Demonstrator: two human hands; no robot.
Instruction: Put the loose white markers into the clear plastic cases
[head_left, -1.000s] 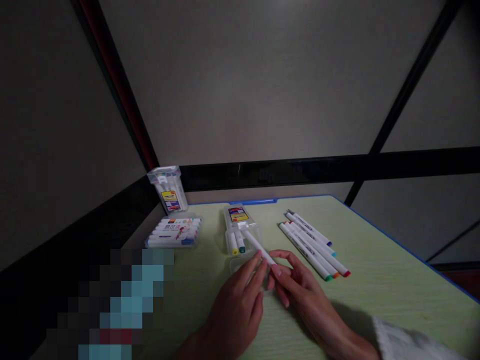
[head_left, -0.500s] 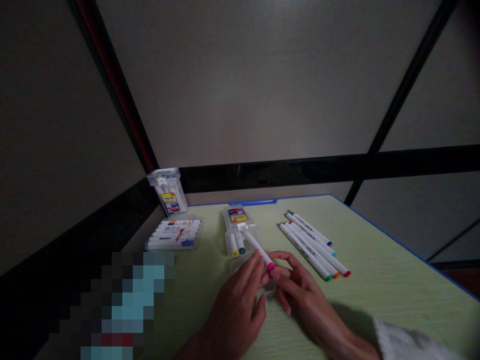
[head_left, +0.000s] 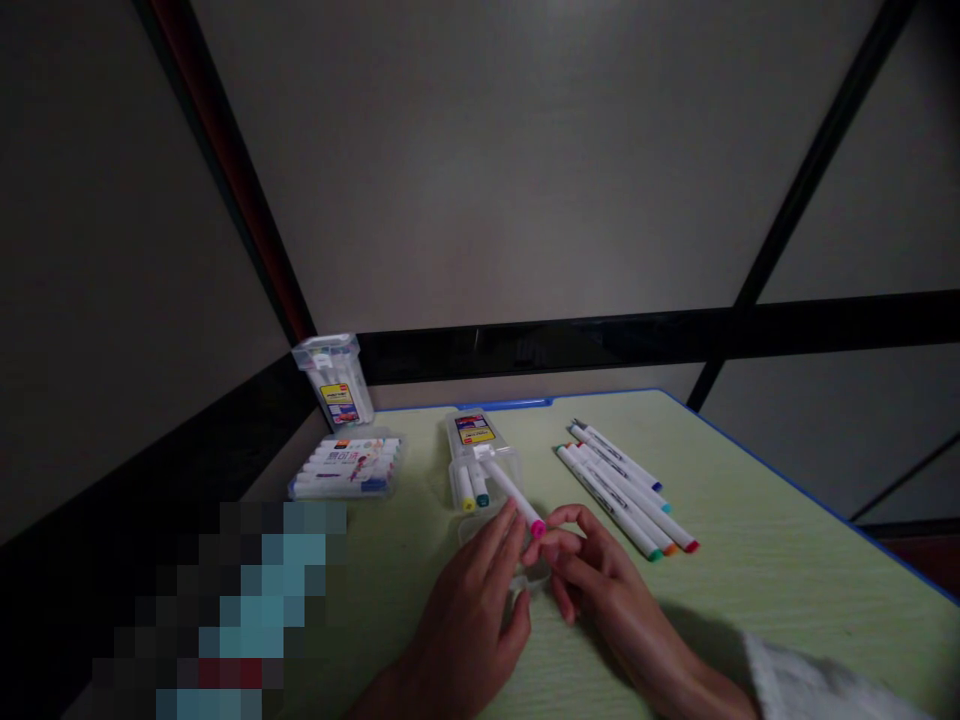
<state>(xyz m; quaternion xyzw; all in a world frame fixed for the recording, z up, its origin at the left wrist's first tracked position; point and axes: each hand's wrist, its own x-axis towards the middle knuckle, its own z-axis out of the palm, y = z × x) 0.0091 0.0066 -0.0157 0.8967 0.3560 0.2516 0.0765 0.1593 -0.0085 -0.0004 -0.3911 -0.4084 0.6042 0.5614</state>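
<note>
A white marker with a pink end (head_left: 522,503) slants down toward me, its far end inside a clear plastic marker case (head_left: 504,462). My right hand (head_left: 600,580) has curled fingers, with its fingertips round the pink end. My left hand (head_left: 476,605) lies at the marker's left side, fingers stretched out together and fingertips against the barrel, thumb apart. A yellow-ended marker (head_left: 466,490) and a dark green-ended marker (head_left: 481,487) are in the case. Its clear lid (head_left: 472,525) lies below, partly hidden by my hands.
Several loose white markers (head_left: 619,490) with coloured ends lie on the table (head_left: 750,520) to the right. At the left are a flat clear pack of markers (head_left: 345,467) and an upright case of markers (head_left: 337,385). A wall (head_left: 517,200) rises behind the table.
The pink-ended marker has slid slightly farther into the case, away from me. My right fingertips have moved a little with its end; my left hand stays nearly still.
</note>
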